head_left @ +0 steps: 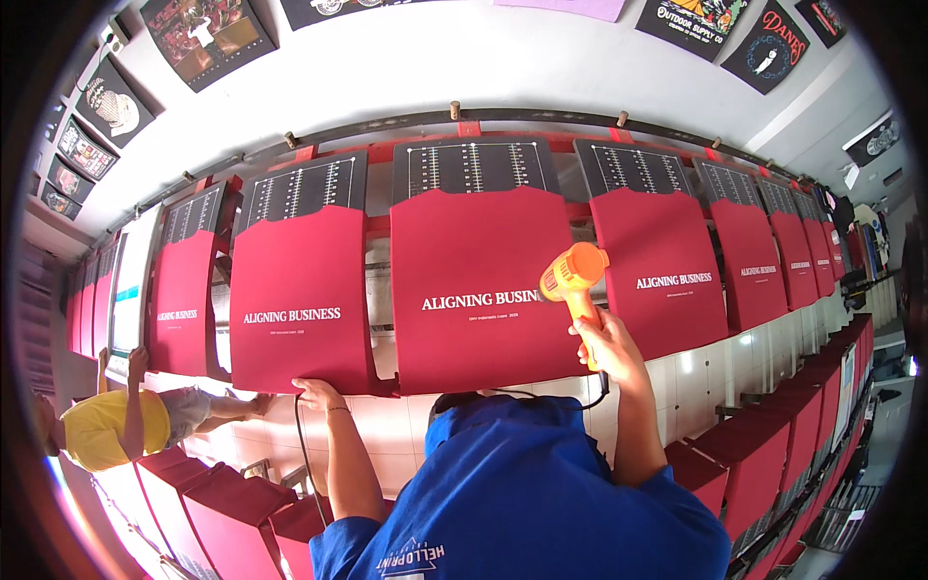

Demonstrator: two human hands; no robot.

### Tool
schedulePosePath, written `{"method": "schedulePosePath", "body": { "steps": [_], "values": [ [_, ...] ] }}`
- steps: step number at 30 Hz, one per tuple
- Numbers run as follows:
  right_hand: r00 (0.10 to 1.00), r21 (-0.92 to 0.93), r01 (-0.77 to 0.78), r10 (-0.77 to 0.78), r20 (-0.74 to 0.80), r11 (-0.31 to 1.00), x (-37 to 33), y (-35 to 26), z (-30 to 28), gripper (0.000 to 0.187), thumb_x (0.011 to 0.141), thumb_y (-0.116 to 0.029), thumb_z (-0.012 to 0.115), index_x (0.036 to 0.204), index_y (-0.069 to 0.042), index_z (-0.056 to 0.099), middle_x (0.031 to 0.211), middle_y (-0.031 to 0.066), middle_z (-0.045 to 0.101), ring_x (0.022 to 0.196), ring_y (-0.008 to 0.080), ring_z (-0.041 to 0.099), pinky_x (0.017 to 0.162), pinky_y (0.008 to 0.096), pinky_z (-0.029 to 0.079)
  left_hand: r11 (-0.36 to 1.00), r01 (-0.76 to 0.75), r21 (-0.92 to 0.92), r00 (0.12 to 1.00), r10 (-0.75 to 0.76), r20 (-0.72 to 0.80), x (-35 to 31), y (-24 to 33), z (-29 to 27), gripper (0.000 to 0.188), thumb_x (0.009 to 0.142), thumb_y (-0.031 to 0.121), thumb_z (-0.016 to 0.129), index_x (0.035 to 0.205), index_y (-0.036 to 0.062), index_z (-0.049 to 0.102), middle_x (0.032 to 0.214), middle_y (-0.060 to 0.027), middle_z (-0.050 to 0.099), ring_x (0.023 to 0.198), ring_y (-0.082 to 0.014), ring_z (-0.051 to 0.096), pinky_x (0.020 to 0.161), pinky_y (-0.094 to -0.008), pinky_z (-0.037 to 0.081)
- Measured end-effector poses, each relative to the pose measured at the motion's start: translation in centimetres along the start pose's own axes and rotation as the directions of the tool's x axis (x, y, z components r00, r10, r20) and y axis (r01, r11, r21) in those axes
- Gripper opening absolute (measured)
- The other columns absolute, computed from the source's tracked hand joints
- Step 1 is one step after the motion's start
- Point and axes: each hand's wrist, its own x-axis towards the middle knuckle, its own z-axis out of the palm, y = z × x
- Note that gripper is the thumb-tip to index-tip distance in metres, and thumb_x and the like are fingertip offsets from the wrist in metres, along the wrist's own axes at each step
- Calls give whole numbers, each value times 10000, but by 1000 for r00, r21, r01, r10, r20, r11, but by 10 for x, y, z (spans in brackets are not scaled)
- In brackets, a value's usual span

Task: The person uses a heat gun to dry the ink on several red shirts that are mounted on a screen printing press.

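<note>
hanging over the middle red cloth (474, 242), 1 orange blower (577, 274) is held by its handle (583, 306) in the right hand (612, 349), turned left toward the white print (478, 301). the bottom edge of the left red cloth (300, 261) is touched by the left hand (320, 395); whether it is pinched there cannot be told. a black cord (304, 446) is seen beside that hand. far left, 1 person in yellow (106, 430) is seen by a white frame (133, 280).

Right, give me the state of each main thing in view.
Orange heat gun: gripped in the right hand; on or off, cannot tell.
Centre red garment panel: printed, spread on a black board.
Red garment panel to its left: printed, spread, left hand at its lower edge.
Framed screen: held by a co-worker.
</note>
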Motion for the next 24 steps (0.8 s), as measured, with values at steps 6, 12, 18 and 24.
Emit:
{"method": "schedulePosePath", "body": {
  "steps": [6, 12, 18, 24],
  "values": [
    [1000, -49, -8, 8, 3, 999, 1, 4, 9, 333, 958, -240, 575, 1174, 9, 529, 935, 62, 626, 591, 79, 553, 474, 229, 452, 717, 414, -561, 902, -407, 145, -16, 35, -22, 714, 988, 545, 374, 1231, -120, 463, 1145, -347, 567, 1030, -432, 613, 886, -503, 521],
    [998, -36, -25, 27, 50, 999, 5, 6, 9, 352, 965, -266, 571, 1180, 7, 519, 941, 66, 628, 595, 80, 560, 454, 233, 444, 670, 388, -633, 903, -413, 116, -22, 41, -24, 724, 976, 564, 396, 1195, -122, 477, 1133, -330, 567, 991, -432, 622, 850, -510, 537],
    [997, -67, 0, 5, 76, 998, 6, -4, 22, 304, 953, -292, 592, 1079, -20, 541, 798, 28, 591, 568, 77, 558, 426, 215, 421, 892, 248, -378, 963, -270, -5, 19, -21, 28, 531, 1023, 456, 347, 1257, 5, 505, 1102, -268, 563, 974, -410, 618, 820, -501, 548],
    [989, -84, -52, 63, 133, 995, 8, -13, 26, 324, 958, -283, 587, 1130, -12, 540, 874, 45, 619, 598, 77, 566, 468, 230, 453, 905, 174, -388, 969, -227, -94, 18, -23, 37, 423, 1046, 369, 314, 1306, 105, 517, 1080, -254, 590, 972, -398, 620, 805, -473, 555]
  ]
}}
